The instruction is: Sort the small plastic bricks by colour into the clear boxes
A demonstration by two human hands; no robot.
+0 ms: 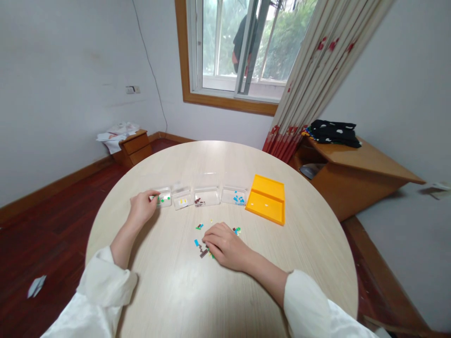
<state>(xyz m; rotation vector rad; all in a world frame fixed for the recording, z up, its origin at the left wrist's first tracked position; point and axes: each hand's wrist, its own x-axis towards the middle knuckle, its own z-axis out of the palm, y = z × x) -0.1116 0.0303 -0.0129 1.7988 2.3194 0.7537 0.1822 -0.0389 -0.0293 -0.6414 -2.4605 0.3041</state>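
Note:
My left hand [143,206] is at the left end of a clear plastic box [171,203] with small green pieces [162,200] in it. Its thumb and forefinger are drawn together at the rim; whatever they pinch is too small to make out. Over a loose pile of small coloured bricks at the table's middle lies my right hand [227,246], fingers curled down and partly covering the pile. Brown bricks [203,253] and a blue brick [196,242] show beside its fingertips. What those fingers hold is hidden.
Right of the green pieces stand clear boxes with yellow pieces [182,201], brown pieces [199,201] and blue pieces [239,199]. An opened yellow case [266,215] holds small white pieces. All stand on a round table [169,291]. Beyond the window is a person [241,47].

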